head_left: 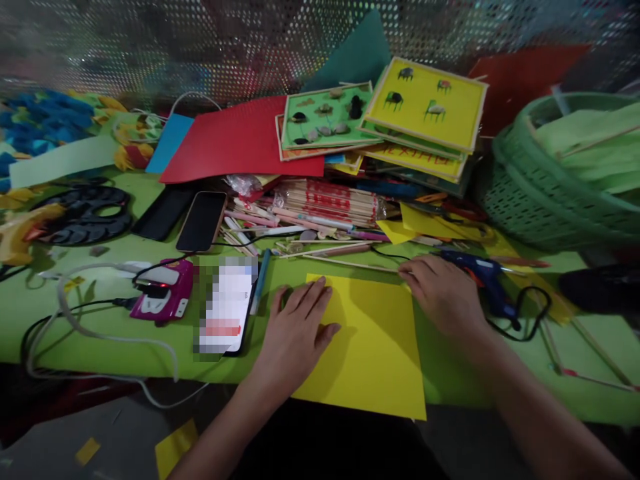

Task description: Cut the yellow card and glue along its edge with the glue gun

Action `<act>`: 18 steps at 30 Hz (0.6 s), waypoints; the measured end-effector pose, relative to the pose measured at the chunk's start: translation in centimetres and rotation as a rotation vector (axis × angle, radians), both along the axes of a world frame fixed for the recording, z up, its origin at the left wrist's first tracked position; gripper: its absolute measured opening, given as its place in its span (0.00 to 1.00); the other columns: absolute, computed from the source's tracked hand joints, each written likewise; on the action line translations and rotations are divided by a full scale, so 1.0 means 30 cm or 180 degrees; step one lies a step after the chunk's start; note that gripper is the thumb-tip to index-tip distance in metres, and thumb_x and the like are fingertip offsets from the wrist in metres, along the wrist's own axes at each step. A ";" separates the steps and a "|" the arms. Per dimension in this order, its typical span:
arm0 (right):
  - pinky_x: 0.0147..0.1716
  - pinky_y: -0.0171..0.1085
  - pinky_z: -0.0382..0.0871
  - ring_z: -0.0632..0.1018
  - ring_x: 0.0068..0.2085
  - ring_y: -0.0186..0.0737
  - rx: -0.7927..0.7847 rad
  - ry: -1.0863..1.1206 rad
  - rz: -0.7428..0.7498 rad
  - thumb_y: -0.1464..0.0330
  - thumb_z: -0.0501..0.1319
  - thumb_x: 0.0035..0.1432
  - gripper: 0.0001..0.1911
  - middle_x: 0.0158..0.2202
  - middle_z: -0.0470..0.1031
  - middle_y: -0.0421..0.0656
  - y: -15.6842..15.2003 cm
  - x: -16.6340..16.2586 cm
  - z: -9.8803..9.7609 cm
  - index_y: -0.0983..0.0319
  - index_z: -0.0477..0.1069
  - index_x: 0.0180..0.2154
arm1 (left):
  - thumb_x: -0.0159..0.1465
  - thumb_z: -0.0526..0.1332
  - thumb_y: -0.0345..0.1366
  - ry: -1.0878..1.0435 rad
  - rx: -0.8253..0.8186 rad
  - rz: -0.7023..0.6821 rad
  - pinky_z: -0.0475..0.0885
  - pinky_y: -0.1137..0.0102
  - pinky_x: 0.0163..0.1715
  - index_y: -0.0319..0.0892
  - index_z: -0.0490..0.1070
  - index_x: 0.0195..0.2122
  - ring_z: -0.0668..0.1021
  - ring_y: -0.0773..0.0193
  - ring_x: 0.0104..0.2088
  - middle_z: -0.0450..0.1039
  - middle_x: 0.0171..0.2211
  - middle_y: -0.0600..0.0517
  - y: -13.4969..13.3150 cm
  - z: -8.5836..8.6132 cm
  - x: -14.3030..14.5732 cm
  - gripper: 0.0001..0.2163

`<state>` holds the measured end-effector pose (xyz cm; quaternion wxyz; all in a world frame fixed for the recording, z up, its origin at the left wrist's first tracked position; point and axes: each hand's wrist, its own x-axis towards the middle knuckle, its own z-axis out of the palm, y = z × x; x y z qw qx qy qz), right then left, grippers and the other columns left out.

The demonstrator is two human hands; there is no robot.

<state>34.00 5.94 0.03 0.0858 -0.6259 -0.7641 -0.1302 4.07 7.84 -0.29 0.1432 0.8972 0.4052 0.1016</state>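
A sheet of yellow paper (373,347) lies on the green-covered table, its near edge jutting past the table's front. My left hand (299,330) rests on the paper's left side, fingers stretched out and holding nothing. Beyond the upper right corner of the sheet, my right hand (445,293) has its fingers closed at the end of a thin wooden stick (353,264). This stick reaches leftward along the paper's far edge. Just right of that hand lies a blue glue gun (483,277), with its black cord looped beside it.
Framed craft pictures (425,103) are stacked at the back, near red card (230,143) and bundled sticks (330,200). A green basket (555,180) stands at right. Leftward are a lit phone (227,307), a dark phone (203,220) and a pink power strip (165,293) with cables.
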 end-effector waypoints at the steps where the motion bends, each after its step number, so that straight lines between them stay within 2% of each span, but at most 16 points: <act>1: 0.38 0.42 0.67 0.78 0.37 0.46 -0.0039 -0.0015 0.0024 0.68 0.55 0.69 0.11 0.37 0.78 0.48 0.014 0.002 0.004 0.63 0.76 0.39 | 0.73 0.51 0.45 -0.0012 -0.0007 0.0008 0.56 0.49 0.64 0.44 0.62 0.66 0.67 0.54 0.65 0.61 0.68 0.50 -0.001 0.000 -0.002 0.22; 5: 0.39 0.44 0.68 0.78 0.40 0.48 -0.0117 0.0177 0.0048 0.70 0.55 0.68 0.12 0.41 0.79 0.49 0.039 -0.013 0.017 0.62 0.77 0.45 | 0.73 0.50 0.45 -0.0075 -0.0023 0.0008 0.56 0.49 0.64 0.44 0.62 0.65 0.67 0.54 0.65 0.61 0.68 0.50 -0.006 -0.001 -0.005 0.22; 11: 0.41 0.43 0.68 0.77 0.43 0.47 -0.0384 0.0142 0.0228 0.71 0.56 0.67 0.13 0.42 0.79 0.48 0.053 -0.084 0.020 0.60 0.76 0.48 | 0.73 0.51 0.45 -0.0070 0.0046 0.0018 0.57 0.48 0.64 0.43 0.63 0.65 0.67 0.53 0.64 0.61 0.68 0.49 0.000 -0.011 -0.001 0.22; 15: 0.43 0.44 0.69 0.78 0.44 0.48 -0.0199 0.0438 -0.0173 0.69 0.57 0.67 0.12 0.43 0.79 0.48 0.033 -0.056 0.046 0.60 0.75 0.49 | 0.73 0.52 0.44 -0.0082 0.0179 -0.0041 0.58 0.48 0.62 0.43 0.64 0.64 0.69 0.51 0.63 0.63 0.67 0.47 0.006 -0.015 -0.001 0.22; 18: 0.41 0.43 0.71 0.79 0.39 0.45 0.0243 0.0895 -0.0763 0.65 0.57 0.67 0.11 0.40 0.78 0.47 -0.043 0.021 0.086 0.59 0.75 0.46 | 0.72 0.53 0.43 -0.0083 0.0315 -0.0065 0.58 0.46 0.62 0.43 0.65 0.64 0.70 0.48 0.61 0.65 0.66 0.46 0.008 -0.018 -0.002 0.21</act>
